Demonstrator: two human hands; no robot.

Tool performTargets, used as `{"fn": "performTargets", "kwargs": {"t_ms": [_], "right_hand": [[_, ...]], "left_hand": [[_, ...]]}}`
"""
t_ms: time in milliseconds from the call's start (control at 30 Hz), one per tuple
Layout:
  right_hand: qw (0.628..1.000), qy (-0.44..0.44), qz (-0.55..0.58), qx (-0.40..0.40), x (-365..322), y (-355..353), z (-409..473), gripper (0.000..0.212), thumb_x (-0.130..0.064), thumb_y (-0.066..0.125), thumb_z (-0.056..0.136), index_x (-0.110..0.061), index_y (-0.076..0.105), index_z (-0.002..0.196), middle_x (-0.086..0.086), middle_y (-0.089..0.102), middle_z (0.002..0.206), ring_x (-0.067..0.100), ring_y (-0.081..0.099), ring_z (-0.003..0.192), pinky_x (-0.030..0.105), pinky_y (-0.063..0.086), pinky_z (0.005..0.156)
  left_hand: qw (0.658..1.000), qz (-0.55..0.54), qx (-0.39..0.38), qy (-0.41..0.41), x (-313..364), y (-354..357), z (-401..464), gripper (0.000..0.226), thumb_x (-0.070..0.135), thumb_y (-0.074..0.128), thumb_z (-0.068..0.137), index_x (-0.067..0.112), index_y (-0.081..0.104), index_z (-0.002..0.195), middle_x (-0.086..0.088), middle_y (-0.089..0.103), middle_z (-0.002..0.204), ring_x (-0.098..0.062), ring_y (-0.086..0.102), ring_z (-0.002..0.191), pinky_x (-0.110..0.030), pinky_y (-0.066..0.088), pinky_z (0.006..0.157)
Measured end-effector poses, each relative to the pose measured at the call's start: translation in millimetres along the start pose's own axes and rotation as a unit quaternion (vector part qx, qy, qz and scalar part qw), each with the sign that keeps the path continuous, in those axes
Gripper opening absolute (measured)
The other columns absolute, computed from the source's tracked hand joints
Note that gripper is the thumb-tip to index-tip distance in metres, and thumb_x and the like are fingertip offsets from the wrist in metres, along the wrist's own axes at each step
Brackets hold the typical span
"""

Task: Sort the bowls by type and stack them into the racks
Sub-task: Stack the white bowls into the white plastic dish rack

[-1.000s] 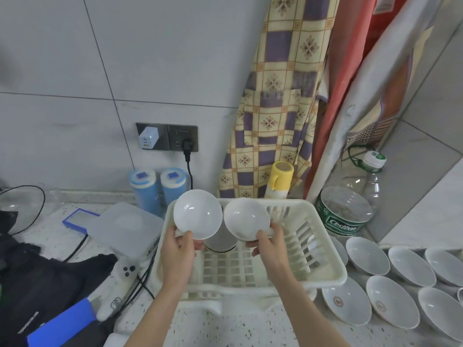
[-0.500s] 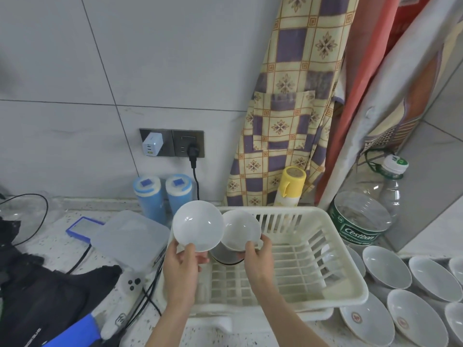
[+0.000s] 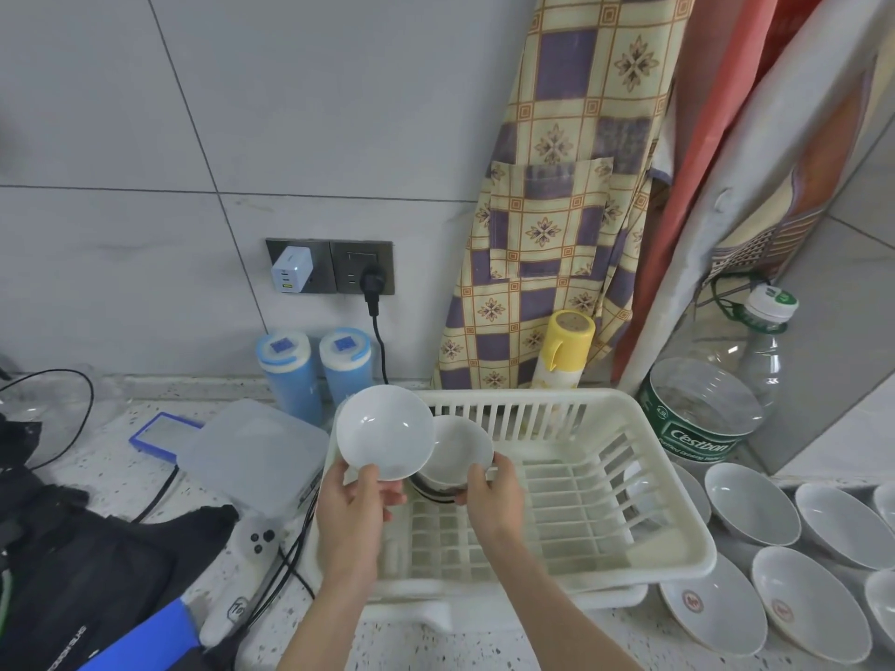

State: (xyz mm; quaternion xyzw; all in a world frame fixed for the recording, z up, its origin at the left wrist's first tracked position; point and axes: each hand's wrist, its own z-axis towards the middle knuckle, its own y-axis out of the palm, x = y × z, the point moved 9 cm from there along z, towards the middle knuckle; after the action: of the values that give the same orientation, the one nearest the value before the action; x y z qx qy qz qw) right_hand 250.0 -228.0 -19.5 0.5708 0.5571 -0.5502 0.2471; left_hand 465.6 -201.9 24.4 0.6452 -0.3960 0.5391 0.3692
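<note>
My left hand (image 3: pixel 351 510) pinches the lower rim of a small white bowl (image 3: pixel 385 431), tilted up above the left end of the cream plastic rack (image 3: pixel 624 481). My right hand (image 3: pixel 494 496) grips a second small white bowl (image 3: pixel 460 450), which sits on top of a stack of similar bowls (image 3: pixel 438 489) in the rack's back left corner. The left bowl overlaps the right one. Several wider, shallow white bowls (image 3: pixel 750 510) lie on the counter to the right of the rack, some with a red mark inside.
Behind the rack stand two blue canisters (image 3: pixel 315 370), a yellow-capped bottle (image 3: pixel 564 346) and a large clear water jug (image 3: pixel 712 409). A clear lidded box (image 3: pixel 252 452), cables, a white controller (image 3: pixel 252 540) and dark cloth (image 3: pixel 72 564) crowd the counter at left.
My right hand has brought its bowl down and left onto the stack in the rack's corner. The left bowl stays raised. The camera has moved closer and shifted left.
</note>
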Motion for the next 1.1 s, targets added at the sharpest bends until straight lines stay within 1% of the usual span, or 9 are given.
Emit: {"fn": "performTargets", "kwargs": {"t_ms": [100, 333, 500, 567, 667, 800, 867, 967, 1100], "right_hand": [[1.0, 0.001, -0.002, -0.008, 0.3, -0.7, 1.9, 0.039, -0.022, 0.045, 0.096, -0.014, 0.047, 0.134, 0.01, 0.073, 0.091, -0.009, 0.057, 0.044, 0.009, 0.035, 0.037], [0.999, 0.001, -0.029, -0.034, -1.3, 1.7, 3.5, 0.036, -0.024, 0.044, 0.095, -0.019, 0.048, 0.131, 0.006, 0.074, 0.093, -0.009, 0.062, 0.05, 0.013, 0.035, 0.045], [0.996, 0.009, -0.051, -0.076, -2.5, 0.5, 7.9, 0.035, -0.024, 0.047, 0.091, -0.023, 0.046, 0.126, -0.005, 0.072, 0.062, -0.006, 0.063, 0.053, 0.017, 0.039, 0.046], [0.994, 0.011, -0.06, -0.089, -1.4, 0.6, 9.8, 0.038, -0.023, 0.048, 0.09, -0.024, 0.046, 0.128, -0.007, 0.071, 0.057, -0.001, 0.063, 0.053, 0.018, 0.041, 0.047], [0.992, 0.008, -0.069, -0.101, 1.5, 1.7, 12.2, 0.042, -0.026, 0.049, 0.088, -0.026, 0.045, 0.13, -0.006, 0.072, 0.061, 0.0, 0.059, 0.049, 0.018, 0.041, 0.045], [0.991, 0.012, -0.075, -0.107, 0.6, -1.9, 12.6, 0.052, -0.034, 0.05, 0.092, -0.024, 0.038, 0.141, -0.001, 0.074, 0.077, 0.012, 0.069, 0.075, 0.027, 0.049, 0.061], [0.992, 0.004, -0.1, -0.08, -3.7, -12.4, 11.1, 0.06, -0.043, 0.048, 0.094, -0.021, 0.033, 0.147, -0.004, 0.073, 0.075, 0.009, 0.065, 0.08, 0.03, 0.047, 0.07], [0.994, -0.043, -0.093, -0.022, -19.6, -32.2, 4.4, 0.056, -0.051, 0.043, 0.095, -0.023, 0.038, 0.143, -0.001, 0.072, 0.072, 0.007, 0.062, 0.068, 0.028, 0.047, 0.062], [0.994, -0.068, -0.036, -0.079, -36.6, -27.9, -5.9, 0.043, -0.049, 0.043, 0.097, -0.026, 0.049, 0.133, -0.002, 0.072, 0.07, 0.004, 0.062, 0.073, 0.023, 0.042, 0.063]], "left_hand": [[1.0, -0.016, 0.0, -0.013, -2.5, -1.4, 0.3, 0.031, 0.025, 0.051, 0.077, 0.016, 0.063, 0.105, -0.01, 0.074, 0.067, -0.016, 0.065, 0.052, -0.032, 0.046, 0.052], [1.0, -0.013, 0.003, -0.01, -1.2, -3.9, -1.0, 0.019, 0.01, 0.05, 0.091, 0.014, 0.063, 0.104, -0.011, 0.073, 0.066, -0.016, 0.064, 0.05, -0.031, 0.046, 0.051], [1.0, 0.001, -0.007, -0.006, 1.6, -2.3, -2.1, 0.022, 0.01, 0.049, 0.09, 0.018, 0.064, 0.104, -0.012, 0.073, 0.066, -0.015, 0.065, 0.051, -0.031, 0.046, 0.052], [1.0, 0.006, -0.009, -0.009, 1.0, -2.0, -2.1, 0.022, 0.01, 0.049, 0.089, 0.019, 0.065, 0.102, -0.012, 0.072, 0.064, -0.014, 0.063, 0.049, -0.03, 0.046, 0.052], [1.0, 0.01, -0.009, -0.014, -0.7, -2.2, -1.8, 0.021, 0.011, 0.05, 0.089, 0.022, 0.065, 0.099, -0.012, 0.072, 0.063, -0.013, 0.062, 0.048, -0.03, 0.046, 0.051], [0.999, 0.02, -0.017, -0.019, -2.1, -0.5, -1.0, 0.02, 0.011, 0.051, 0.089, 0.019, 0.065, 0.1, -0.014, 0.072, 0.064, -0.014, 0.062, 0.048, -0.03, 0.046, 0.052], [0.999, 0.025, -0.024, -0.019, -2.3, 0.4, -1.8, 0.019, 0.011, 0.051, 0.089, 0.015, 0.066, 0.1, -0.014, 0.072, 0.064, -0.014, 0.061, 0.048, -0.03, 0.046, 0.052], [0.998, 0.037, -0.039, -0.027, -2.5, 4.5, -2.0, 0.018, 0.013, 0.051, 0.089, 0.013, 0.066, 0.099, -0.011, 0.072, 0.064, -0.013, 0.062, 0.049, -0.029, 0.046, 0.053], [0.996, 0.058, -0.056, -0.032, 0.0, 20.6, 1.5, 0.018, 0.016, 0.051, 0.09, 0.014, 0.065, 0.101, -0.009, 0.073, 0.064, -0.008, 0.062, 0.047, -0.021, 0.046, 0.046]]}}
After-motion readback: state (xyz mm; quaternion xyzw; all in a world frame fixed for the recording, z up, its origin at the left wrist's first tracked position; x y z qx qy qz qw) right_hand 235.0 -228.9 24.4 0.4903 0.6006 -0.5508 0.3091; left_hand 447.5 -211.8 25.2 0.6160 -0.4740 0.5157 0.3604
